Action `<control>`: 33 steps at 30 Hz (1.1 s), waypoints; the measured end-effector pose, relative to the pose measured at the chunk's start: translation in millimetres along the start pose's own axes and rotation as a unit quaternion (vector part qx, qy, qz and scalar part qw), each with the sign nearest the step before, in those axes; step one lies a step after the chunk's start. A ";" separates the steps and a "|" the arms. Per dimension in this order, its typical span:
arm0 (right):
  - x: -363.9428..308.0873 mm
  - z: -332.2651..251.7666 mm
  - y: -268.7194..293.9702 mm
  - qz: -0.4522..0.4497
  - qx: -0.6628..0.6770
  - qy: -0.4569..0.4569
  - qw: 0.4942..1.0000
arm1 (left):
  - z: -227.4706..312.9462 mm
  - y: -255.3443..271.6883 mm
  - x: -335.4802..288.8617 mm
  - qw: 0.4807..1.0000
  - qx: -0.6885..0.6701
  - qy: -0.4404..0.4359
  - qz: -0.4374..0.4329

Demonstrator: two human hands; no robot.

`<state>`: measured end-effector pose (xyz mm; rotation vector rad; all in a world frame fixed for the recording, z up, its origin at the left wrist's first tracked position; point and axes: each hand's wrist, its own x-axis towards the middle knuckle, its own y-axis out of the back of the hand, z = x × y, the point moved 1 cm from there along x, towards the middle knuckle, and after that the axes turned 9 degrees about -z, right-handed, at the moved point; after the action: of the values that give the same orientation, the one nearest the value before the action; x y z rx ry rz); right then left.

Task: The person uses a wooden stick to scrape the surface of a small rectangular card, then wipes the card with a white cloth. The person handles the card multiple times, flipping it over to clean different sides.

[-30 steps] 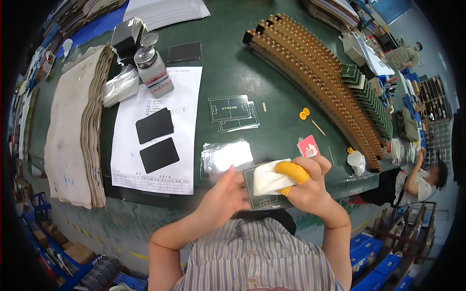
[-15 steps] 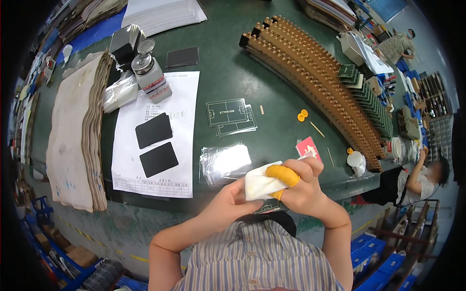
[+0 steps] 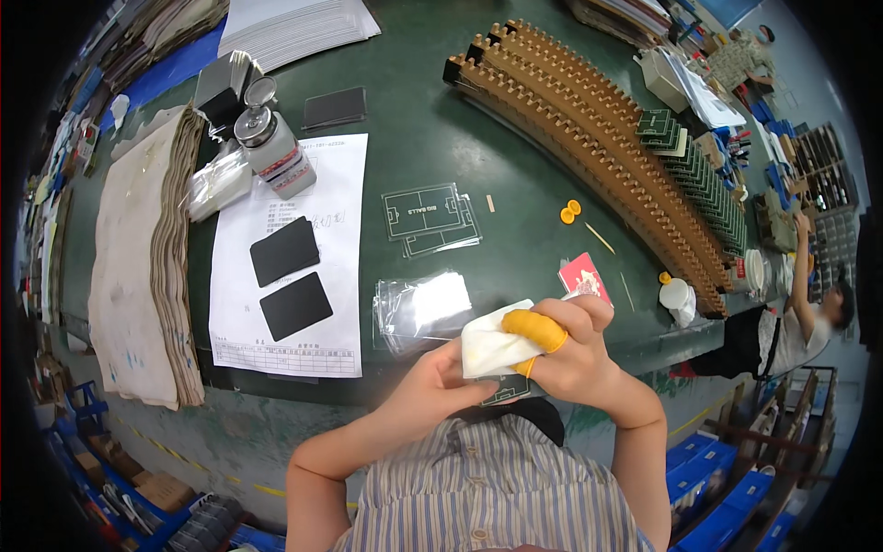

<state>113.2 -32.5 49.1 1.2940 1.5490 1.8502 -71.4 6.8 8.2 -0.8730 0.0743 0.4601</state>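
Observation:
My left hand [image 3: 430, 390] pinches a dark green card [image 3: 509, 390] with white pitch lines near the table's front edge. Part of the card is hidden by a folded white cloth [image 3: 493, 344]. My right hand [image 3: 581, 357], with yellow finger cots [image 3: 536, 331] on its fingers, grips the cloth over the card. Just beyond my hands are a red card [image 3: 583, 279] and a pile of clear plastic sleeves [image 3: 421, 308]. Farther off lie green pitch-patterned cards [image 3: 423, 213], stacked unevenly.
A pegged brown rack [image 3: 589, 138] curves along the right, with green cards [image 3: 704, 184] standing in a row. On the left, a pump bottle [image 3: 276, 152] and black cards [image 3: 295, 306] rest on a printed sheet [image 3: 285, 350], beside a thick cloth stack [image 3: 138, 267]. A co-worker [image 3: 800, 322] is at far right.
The view has shifted slightly. Both hands keep almost the same hold on card and cloth. At far right the co-worker's arm has risen.

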 end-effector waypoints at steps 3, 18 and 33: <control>-0.5 1.2 0.0 0.011 -0.010 -0.009 1.000 | 3.6 -0.7 -0.7 1.000 -0.002 -0.002 -0.013; -27.1 11.1 15.4 -0.003 -0.069 -0.128 0.989 | 9.9 -4.9 3.5 0.998 -0.043 -0.002 -0.035; -59.7 11.4 9.7 0.103 0.321 -0.363 0.869 | 18.9 -12.7 9.6 0.978 -0.197 0.003 -0.075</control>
<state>154.4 -75.7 34.2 2.1834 1.6397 0.7149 -59.8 17.6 27.2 -1.2601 -0.0801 0.3333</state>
